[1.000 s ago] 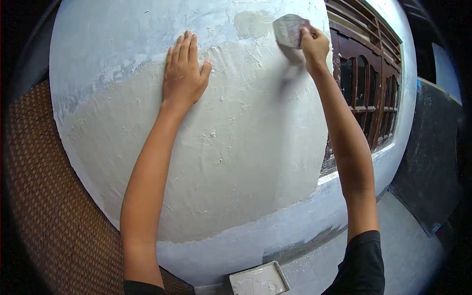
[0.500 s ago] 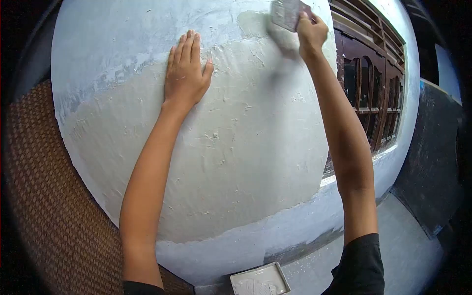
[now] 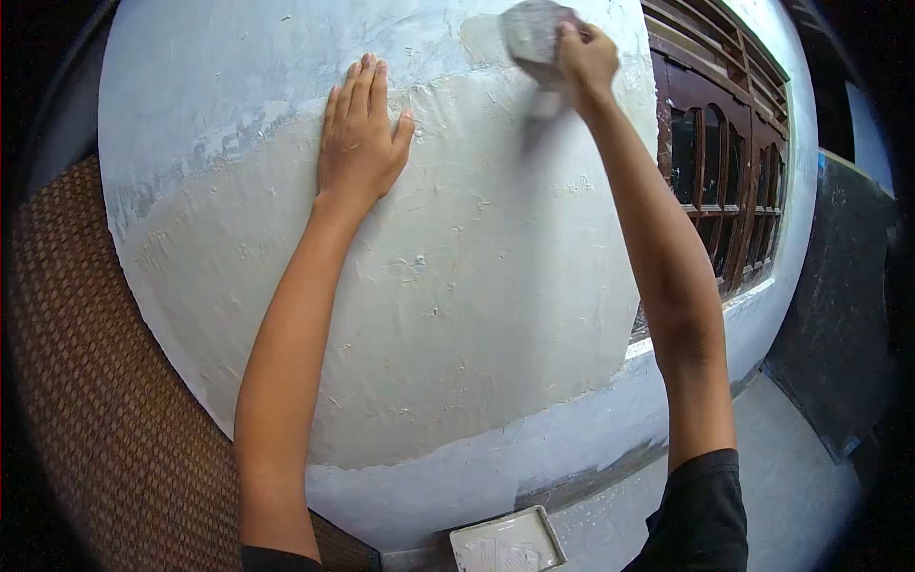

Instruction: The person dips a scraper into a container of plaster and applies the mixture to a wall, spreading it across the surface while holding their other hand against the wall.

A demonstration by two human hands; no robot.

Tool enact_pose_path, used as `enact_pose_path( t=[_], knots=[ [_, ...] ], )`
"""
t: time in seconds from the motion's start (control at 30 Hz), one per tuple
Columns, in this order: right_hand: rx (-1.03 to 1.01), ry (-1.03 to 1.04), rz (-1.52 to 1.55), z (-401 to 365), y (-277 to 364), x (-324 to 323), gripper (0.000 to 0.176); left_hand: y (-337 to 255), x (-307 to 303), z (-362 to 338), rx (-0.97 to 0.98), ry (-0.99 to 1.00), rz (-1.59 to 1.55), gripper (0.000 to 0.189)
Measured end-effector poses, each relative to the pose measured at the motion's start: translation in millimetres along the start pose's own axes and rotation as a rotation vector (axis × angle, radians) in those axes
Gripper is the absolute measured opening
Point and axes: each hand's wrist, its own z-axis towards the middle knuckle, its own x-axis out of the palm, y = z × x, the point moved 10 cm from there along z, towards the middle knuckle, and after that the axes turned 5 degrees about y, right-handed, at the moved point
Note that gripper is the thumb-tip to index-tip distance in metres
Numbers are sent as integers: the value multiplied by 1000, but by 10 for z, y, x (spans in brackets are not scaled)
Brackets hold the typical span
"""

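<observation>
My left hand (image 3: 360,138) lies flat on the wall (image 3: 429,276), its fingers pointing up and the thumb apart. At the upper right, my right hand (image 3: 587,59) grips a flat, putty-smeared scraper (image 3: 534,36) against or close to the wall; whether it touches cannot be made out. Cream-coloured putty with small ridges covers the middle of the wall. Bluish-white paint shows above and below it. A separate patch of putty (image 3: 481,40) lies just left of the scraper.
A tray (image 3: 544,526) with pale putty stands on the floor (image 3: 620,515) at the bottom. A brown window with slats (image 3: 720,172) is at the right, with a dark board (image 3: 834,305) beyond it. Woven matting (image 3: 105,381) borders the wall at the left.
My right hand and the scraper have moved a little left and down, and the scraper has turned. My left hand stays where it was on the wall.
</observation>
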Motion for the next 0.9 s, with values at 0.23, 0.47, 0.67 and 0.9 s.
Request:
enact_pose_path(
  t=[0.23,0.47,0.67,0.9],
  knots=[
    [-95,-24,66,63,-118,-112,34,7,25,0,-12,-9,12,64],
    [-191,107,203,33,-70,-12,34,-11,12,-3,3,-16,2,64],
    [31,-253,118,161,-359,-441,30,11,5,0,-19,1,31,64],
    [73,-161,32,258,-451,-411,36,-5,31,-23,-12,12,27,65]
  ],
)
